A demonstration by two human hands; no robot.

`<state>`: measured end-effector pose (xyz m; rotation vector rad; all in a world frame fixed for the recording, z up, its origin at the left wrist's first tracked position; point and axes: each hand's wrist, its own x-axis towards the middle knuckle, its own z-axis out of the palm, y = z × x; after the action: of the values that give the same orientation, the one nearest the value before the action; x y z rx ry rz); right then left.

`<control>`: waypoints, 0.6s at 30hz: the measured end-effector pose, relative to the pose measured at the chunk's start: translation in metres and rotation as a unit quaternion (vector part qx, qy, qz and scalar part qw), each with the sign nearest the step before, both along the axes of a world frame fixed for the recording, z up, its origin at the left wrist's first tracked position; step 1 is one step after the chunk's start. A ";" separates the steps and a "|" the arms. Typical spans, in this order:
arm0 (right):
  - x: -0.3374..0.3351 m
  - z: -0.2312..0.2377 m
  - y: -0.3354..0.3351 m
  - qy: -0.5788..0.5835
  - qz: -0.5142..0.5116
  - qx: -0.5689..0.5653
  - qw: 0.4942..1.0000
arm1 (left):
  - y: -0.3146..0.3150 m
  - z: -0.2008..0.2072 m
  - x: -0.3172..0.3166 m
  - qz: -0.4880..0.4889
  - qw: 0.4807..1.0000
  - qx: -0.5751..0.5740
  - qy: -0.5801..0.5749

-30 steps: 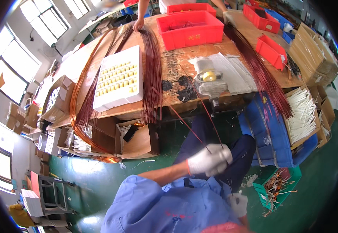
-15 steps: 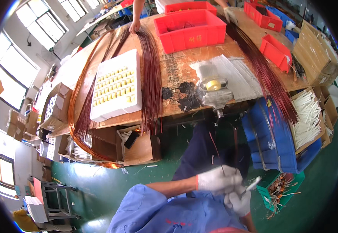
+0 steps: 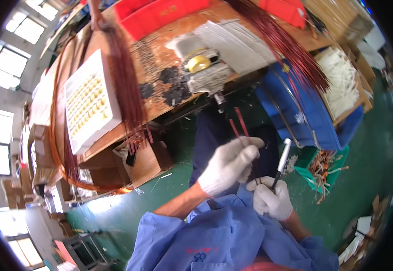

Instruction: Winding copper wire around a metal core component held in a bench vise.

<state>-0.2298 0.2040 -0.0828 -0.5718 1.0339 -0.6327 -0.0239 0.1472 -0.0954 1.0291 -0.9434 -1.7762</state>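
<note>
In front of my apron-blue shirt, my left hand [image 3: 233, 161], in a white glove, is closed around a pair of dark red wires [image 3: 239, 122]. Their upper ends stick up past its fingers. Lower and to the right, my gloved right hand [image 3: 272, 198] grips a slim stick [image 3: 285, 156], white in its upper part and dark below; its exact kind is unclear. The thumb and forefinger of that hand also meet the lower ends of the wires, close under the left hand.
On the wooden bench [image 3: 156, 54] lie a white foam tray [image 3: 92, 99] of yellow parts, long dark red wire bundles [image 3: 124, 81] and a small machine [image 3: 205, 74] with a yellow roll. A blue crate [image 3: 295, 108] and green bin [image 3: 305, 174] of wire scraps stand right. Another person's hand [image 3: 97, 21] touches a bundle.
Both my hands have risen, drawn slightly apart, and the white-tipped stick now points upward. The view has turned, shifting the bench up and left.
</note>
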 end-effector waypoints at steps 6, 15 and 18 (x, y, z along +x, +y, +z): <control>0.012 0.018 -0.026 -0.076 0.025 0.061 0.995 | -0.037 0.009 0.020 -0.020 0.999 0.049 0.007; 0.035 0.018 -0.071 -0.104 0.004 0.056 0.993 | -0.083 0.001 0.040 -0.004 0.998 0.042 0.035; 0.050 0.017 -0.087 -0.027 -0.039 -0.020 0.999 | -0.082 0.004 0.034 0.010 1.000 0.017 -0.017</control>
<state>-0.1796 0.1172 -0.0660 -0.5482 0.9974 -0.7355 0.0103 0.0655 -0.0909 1.0905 -0.9235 -1.7677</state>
